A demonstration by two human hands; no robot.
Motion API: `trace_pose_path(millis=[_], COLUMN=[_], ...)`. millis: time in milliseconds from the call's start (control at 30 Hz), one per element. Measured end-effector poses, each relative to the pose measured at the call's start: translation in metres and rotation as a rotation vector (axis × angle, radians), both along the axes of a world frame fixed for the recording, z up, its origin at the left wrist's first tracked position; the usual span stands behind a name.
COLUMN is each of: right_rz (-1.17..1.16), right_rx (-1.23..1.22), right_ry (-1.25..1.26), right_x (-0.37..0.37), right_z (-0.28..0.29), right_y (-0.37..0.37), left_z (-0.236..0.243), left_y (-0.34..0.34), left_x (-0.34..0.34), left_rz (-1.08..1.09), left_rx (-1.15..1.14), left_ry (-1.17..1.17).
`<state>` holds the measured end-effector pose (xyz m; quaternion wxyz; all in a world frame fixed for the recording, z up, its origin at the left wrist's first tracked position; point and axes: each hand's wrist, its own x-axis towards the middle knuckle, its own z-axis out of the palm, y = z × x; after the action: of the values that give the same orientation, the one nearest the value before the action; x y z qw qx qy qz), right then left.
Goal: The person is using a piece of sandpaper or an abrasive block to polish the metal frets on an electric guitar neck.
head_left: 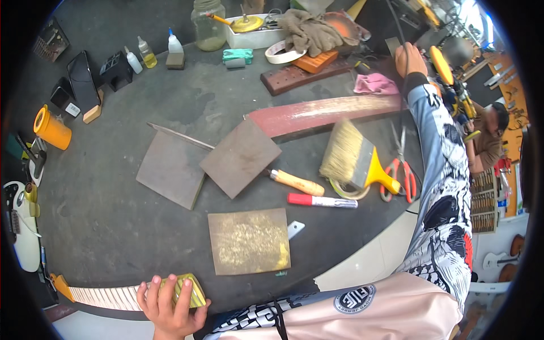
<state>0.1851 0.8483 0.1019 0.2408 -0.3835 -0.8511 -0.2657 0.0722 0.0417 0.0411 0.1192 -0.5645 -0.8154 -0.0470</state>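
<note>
My left hand [173,306] lies at the lower left, fingers curled over a yellow block [190,285] on a fretted guitar neck [105,296] along the table's front edge. My right arm stretches to the back right, where my right hand [409,59] has curled fingers beside a dark cable and a small grey plate [392,46]; what it holds is unclear. A pink cloth [375,84] lies below it, near a worn reddish board [320,117]. Abrasive sheets [241,156], a powder-covered sheet [249,241], a wooden-handled file [297,182], a brush [345,156], scissors [400,178] and a marker [322,200] lie mid-table.
Bottles [148,59], a glass jar [208,37], a white tray [238,41] and phone [82,78] line the table's back. An orange cup [52,127] and white tool [20,232] sit left. Another person [487,139] works at the right, near shelving and guitars [493,259].
</note>
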Motion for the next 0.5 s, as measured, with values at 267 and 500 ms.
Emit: trace_pose_path(millis=[267, 500], right_rz=[0.336, 0.445], right_rx=[-0.462, -1.242], right_ry=[0.379, 0.502], right_x=[0.138, 0.085], right_z=[0.089, 0.027], right_y=[-0.214, -0.530], left_z=[0.004, -0.013], left_y=[0.018, 0.013], left_x=[0.004, -0.003], left_rz=[0.050, 0.081], left_rx=[0.232, 0.389], left_ry=[-0.135, -0.121])
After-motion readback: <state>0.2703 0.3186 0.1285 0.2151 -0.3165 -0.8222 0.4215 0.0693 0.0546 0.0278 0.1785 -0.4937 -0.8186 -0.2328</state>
